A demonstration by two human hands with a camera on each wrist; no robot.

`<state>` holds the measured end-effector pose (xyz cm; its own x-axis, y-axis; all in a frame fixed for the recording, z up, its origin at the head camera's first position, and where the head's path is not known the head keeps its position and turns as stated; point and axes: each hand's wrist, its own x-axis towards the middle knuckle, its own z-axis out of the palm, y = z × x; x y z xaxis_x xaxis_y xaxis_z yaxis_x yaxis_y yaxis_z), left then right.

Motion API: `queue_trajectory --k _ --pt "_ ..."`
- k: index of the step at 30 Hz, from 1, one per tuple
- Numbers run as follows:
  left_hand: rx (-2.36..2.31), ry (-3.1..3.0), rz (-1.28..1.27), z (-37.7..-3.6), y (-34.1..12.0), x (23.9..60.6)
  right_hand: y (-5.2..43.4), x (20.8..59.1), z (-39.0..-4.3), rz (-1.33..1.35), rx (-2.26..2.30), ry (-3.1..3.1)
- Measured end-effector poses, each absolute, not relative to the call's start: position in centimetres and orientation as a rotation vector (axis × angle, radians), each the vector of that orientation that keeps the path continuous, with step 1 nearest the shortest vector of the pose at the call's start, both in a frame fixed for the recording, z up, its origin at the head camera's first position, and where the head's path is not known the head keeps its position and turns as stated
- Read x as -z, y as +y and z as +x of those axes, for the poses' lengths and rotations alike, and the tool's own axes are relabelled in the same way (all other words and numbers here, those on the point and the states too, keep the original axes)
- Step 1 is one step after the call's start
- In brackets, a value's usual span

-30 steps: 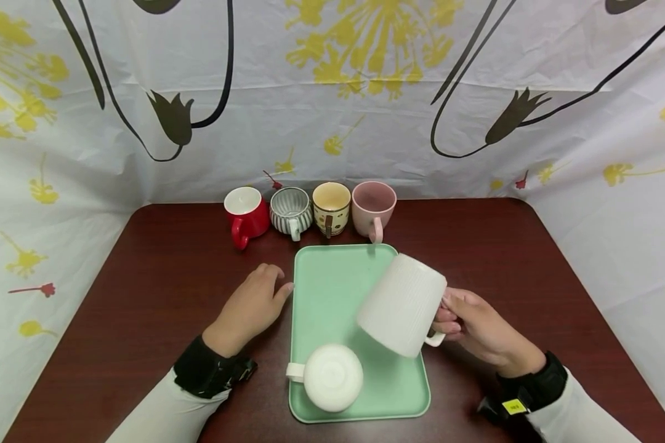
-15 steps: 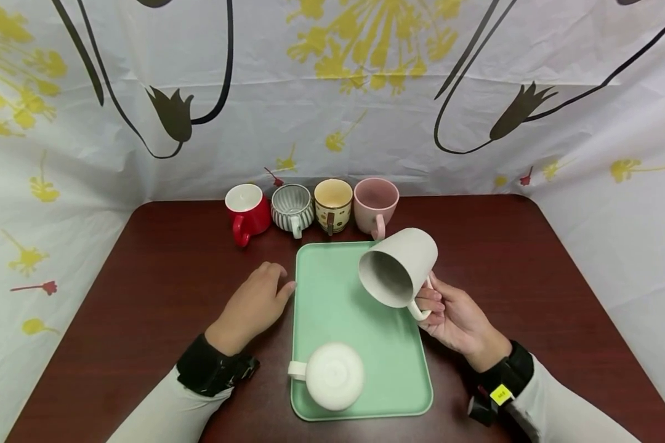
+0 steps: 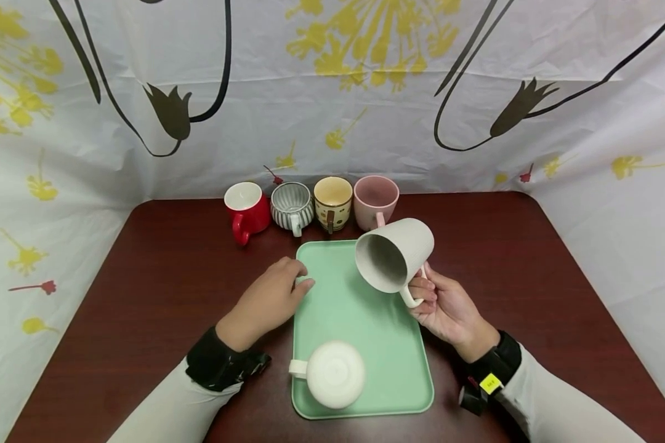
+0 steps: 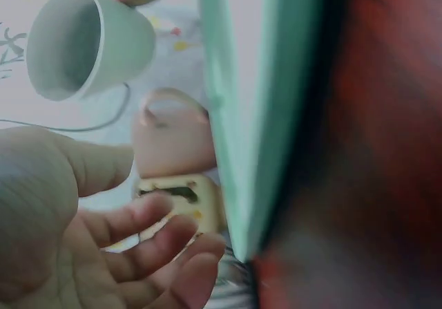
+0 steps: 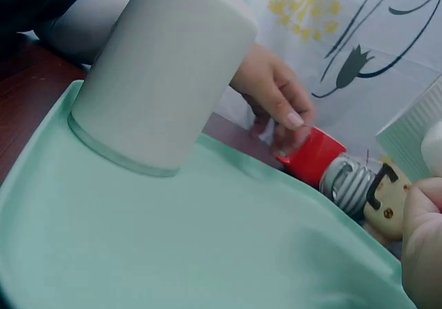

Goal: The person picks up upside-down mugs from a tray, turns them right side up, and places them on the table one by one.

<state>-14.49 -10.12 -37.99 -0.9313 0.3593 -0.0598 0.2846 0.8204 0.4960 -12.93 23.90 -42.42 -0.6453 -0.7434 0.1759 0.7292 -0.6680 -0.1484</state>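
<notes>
Two bare hands extend from pale grey-white long sleeves. The left hand [image 3: 271,299] emerges from a sleeve [image 3: 169,413] ending at a broad black wrist strap [image 3: 217,368], its glossy black mount jutting toward the thumb side. The right hand [image 3: 449,307] wears a matching black band [image 3: 495,369] bearing a small yellow label [image 3: 490,383] with dark print too small to read, beside a black box-shaped unit [image 3: 470,399]; its sleeve [image 3: 565,412] is the same light fabric. No rings or gloves on either hand.
</notes>
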Motion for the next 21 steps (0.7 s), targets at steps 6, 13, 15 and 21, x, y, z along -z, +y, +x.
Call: queue_trajectory --k 6,13,15,21 --pt "-0.785 2.694 0.77 -15.0 -8.3 36.3 21.9 41.1 -13.5 -0.299 2.304 0.083" --pt "-0.936 2.423 0.93 -15.6 -6.5 35.4 18.9 39.9 -13.8 -0.297 2.328 0.071" --pt "-1.027 2.378 0.908 -15.7 -6.2 35.5 18.1 39.6 -13.9 -0.296 2.337 0.068" --pt "-1.421 2.268 0.755 -15.7 -5.6 36.0 16.3 39.0 -14.0 -0.328 2.37 0.062"
